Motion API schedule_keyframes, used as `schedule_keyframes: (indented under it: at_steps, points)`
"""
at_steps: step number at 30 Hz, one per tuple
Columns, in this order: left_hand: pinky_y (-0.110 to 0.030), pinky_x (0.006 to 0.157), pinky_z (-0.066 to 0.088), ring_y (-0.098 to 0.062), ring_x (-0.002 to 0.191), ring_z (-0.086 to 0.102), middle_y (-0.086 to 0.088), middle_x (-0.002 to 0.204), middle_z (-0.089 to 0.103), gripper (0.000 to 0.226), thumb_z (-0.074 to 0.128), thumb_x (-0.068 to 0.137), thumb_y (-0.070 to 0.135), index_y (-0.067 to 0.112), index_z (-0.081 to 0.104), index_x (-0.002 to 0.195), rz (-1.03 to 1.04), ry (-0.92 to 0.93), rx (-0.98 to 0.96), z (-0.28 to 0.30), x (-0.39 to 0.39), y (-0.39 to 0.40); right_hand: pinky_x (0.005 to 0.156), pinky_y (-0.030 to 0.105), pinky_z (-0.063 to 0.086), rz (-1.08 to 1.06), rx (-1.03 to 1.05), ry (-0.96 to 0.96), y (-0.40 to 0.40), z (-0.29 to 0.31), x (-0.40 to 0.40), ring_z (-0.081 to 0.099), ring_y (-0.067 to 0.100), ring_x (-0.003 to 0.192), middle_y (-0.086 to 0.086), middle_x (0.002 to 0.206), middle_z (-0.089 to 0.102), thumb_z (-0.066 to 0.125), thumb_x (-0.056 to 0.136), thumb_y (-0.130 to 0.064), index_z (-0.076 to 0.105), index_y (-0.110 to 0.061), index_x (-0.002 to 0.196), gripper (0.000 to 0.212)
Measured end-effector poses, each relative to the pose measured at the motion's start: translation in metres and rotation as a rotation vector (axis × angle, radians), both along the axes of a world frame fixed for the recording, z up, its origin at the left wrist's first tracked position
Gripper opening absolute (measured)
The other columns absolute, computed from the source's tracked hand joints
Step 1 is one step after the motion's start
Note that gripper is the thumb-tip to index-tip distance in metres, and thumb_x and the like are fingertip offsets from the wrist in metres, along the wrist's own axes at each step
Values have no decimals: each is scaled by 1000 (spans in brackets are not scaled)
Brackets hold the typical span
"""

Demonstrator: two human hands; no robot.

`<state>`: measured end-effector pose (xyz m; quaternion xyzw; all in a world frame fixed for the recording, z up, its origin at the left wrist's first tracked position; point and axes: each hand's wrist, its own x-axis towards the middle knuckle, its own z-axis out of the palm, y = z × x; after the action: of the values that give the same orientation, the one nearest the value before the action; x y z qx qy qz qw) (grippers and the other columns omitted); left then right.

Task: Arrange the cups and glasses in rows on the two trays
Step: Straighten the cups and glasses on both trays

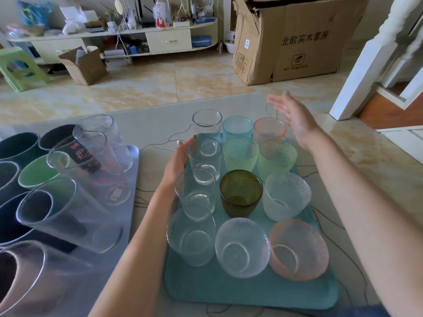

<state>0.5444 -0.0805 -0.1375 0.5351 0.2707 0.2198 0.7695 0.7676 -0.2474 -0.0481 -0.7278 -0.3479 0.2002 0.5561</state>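
Two trays are seen on the desk (357,143). The teal tray (229,291) carries three columns of four: a left column of clear straight glasses (201,161), a middle column and a right column of textured tumblers, among them an olive-green tumbler (240,193), two light-green tumblers (240,154) and a pink tumbler (298,249) at the near right corner. The grey tray (131,179) to the left carries dark and green cups (34,172) and tall printed glasses (91,154), standing in rough rows; its near part runs out of view.

The left hand (178,161) is laid with straight fingers against the outer side of the clear-glass column, touching the second glass from the far end; nothing is gripped. The right hand (295,120) is held open in the air beside the far pink tumbler (270,130), fingers extended, with nothing in it; contact with that tumbler cannot be confirmed.

The step in hand is judged to be final alignment of the teal tray's rows, placement appearing complete there. The near tumblers sit slightly off line from the far ones. The next move would call for a gentle inward push from both sides, applied low on the glasses, since the tall clear ones could be tipped if pressed near the rim.
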Motion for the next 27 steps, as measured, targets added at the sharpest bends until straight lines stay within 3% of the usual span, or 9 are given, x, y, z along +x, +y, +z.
schedule_keyframes:
  at_steps: [4, 8, 10, 14, 17, 20, 23, 25, 27]
  points:
    - [-43, 117, 22, -24, 135, 40, -7, 144, 46, 52, 17, 100, 44, 17, 54, 126, 22, -38, -52, 7, -2, -3, 111, 32, 25, 104, -20, -146, 5, 23, -22, 44, 13, 130, 3, 137, 53, 16, 101, -40, 51, -13, 132, 53]
    - [-41, 111, 33, -21, 132, 41, -5, 141, 47, 55, 25, 99, 48, 12, 47, 134, 85, 60, 68, 13, -15, -22, 100, 6, 32, 218, 5, -199, -10, 25, -79, 49, 4, 121, -1, 129, 58, 26, 102, -32, 55, -12, 128, 43]
    - [-39, 108, 35, -22, 132, 42, -7, 139, 49, 58, 14, 101, 43, 9, 43, 137, 91, -8, -11, 20, -31, -34, 97, 6, 35, 228, 17, -219, -26, 33, -110, 51, -1, 117, -6, 123, 61, 34, 101, -29, 59, -16, 122, 35]
    - [-34, 115, 25, -18, 133, 41, -7, 142, 47, 57, 9, 102, 39, 9, 42, 138, 292, -37, -70, 43, -76, -76, 99, 12, 39, -94, 178, -284, -75, 43, -173, 53, -5, 113, -13, 117, 62, 45, 98, -17, 62, -18, 117, 26]
    - [-31, 115, 23, -13, 134, 40, -3, 144, 46, 49, 17, 103, 36, 16, 43, 139, 550, -52, -98, 55, -109, -129, 108, 24, 36, -571, 373, -102, -113, 18, -230, 44, -1, 126, -11, 136, 52, 41, 96, -21, 50, -21, 131, 36]
    - [-20, 108, 19, -11, 140, 27, 1, 154, 27, 45, 24, 103, 23, 16, 25, 147, 774, 8, -11, 58, -128, -185, 117, 36, 24, -940, 463, 37, -130, -10, -283, 24, 3, 140, -8, 153, 27, 34, 93, -24, 29, -22, 145, 53]
    - [-23, 116, 10, -9, 145, 12, 5, 158, 11, 58, 30, 96, 6, 17, 10, 150, 753, 83, 83, 52, -138, -229, 119, 30, 14, -973, 389, 92, -135, -33, -323, 15, 8, 144, -1, 157, 17, 39, 90, -7, 20, -17, 148, 62]
    - [-27, 119, 8, -4, 144, 8, 7, 158, 6, 70, 34, 90, -3, 19, 6, 150, 671, 80, 182, 41, -146, -236, 115, 33, 25, -912, 293, 49, -143, -53, -349, 33, 16, 134, 2, 145, 36, 45, 78, -5, 36, -18, 138, 62]
    - [-26, 118, 9, -1, 143, 8, 8, 158, 7, 76, 38, 87, -6, 22, 6, 150, 557, 94, 284, 35, -151, -227, 95, 23, 41, -762, 230, 7, -148, -63, -365, 55, 13, 103, -10, 110, 60, 46, 70, -5, 58, -32, 105, 46]
